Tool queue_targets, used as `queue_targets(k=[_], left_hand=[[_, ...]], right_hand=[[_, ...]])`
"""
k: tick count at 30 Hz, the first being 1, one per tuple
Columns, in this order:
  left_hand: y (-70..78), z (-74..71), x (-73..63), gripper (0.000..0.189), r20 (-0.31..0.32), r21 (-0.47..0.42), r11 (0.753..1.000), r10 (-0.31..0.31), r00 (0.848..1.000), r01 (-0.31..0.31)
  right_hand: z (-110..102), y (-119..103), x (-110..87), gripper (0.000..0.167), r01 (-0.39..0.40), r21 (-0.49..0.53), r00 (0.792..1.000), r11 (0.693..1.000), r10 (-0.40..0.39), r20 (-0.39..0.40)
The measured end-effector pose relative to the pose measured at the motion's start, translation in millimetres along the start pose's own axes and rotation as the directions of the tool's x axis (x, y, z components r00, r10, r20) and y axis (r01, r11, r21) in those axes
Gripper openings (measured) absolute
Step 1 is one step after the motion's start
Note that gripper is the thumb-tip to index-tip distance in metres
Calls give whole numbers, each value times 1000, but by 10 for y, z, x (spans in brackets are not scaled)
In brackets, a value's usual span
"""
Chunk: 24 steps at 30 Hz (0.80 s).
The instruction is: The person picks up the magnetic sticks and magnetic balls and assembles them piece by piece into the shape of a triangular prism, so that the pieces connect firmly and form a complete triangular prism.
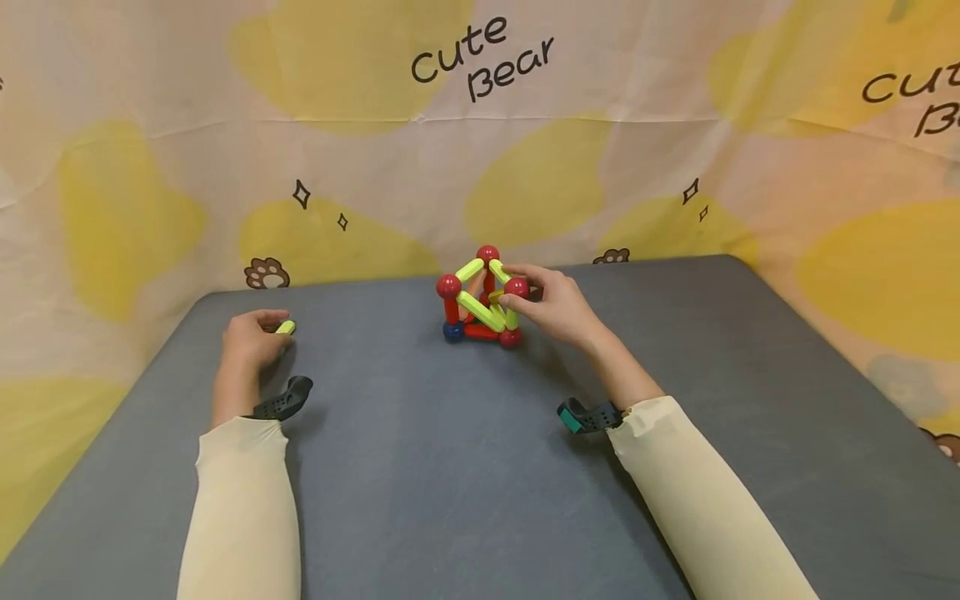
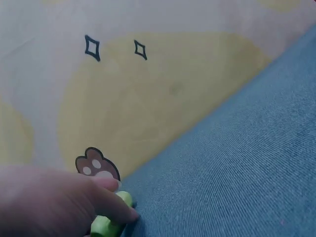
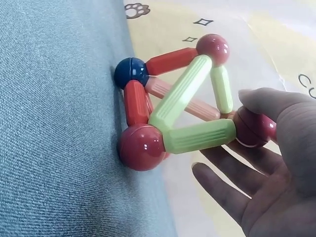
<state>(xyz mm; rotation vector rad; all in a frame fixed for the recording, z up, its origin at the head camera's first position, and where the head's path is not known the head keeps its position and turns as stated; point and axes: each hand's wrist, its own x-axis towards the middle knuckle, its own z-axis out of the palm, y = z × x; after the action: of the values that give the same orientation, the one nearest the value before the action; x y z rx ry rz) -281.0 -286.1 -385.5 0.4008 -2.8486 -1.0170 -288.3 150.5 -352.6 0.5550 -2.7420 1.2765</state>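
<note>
A frame of magnetic balls and rods stands near the table's far edge. It joins several red balls, a dark blue ball, yellow-green rods, and red and pale orange rods. My right hand is at its right side, holding a red ball at one corner between thumb and fingers. Far off to the left, my left hand pinches a loose yellow-green rod low over the table. In the left wrist view the fingers cover part of this rod.
A grey-blue cloth-like tabletop lies under both hands. Right behind its far edge hangs a printed curtain with yellow patches and lettering. Each wrist wears a dark band.
</note>
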Motion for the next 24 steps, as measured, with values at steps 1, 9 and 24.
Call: queue_targets(k=[1,9,24], left_hand=[[-17,16,0,50,4,-10,1000,-1,1000,1],[-21,63,11,38,39,-26,999,47,998,-46],[762,-80,-147,39,-18,6,968,250,968,-250]], right_hand=[[6,-4,1,56,2,2,1000,1000,-2,-1],[9,-35,16,54,17,1,1000,1000,-17,-9],[-22,32,-12,55,-18,68,1000,998,17,12]])
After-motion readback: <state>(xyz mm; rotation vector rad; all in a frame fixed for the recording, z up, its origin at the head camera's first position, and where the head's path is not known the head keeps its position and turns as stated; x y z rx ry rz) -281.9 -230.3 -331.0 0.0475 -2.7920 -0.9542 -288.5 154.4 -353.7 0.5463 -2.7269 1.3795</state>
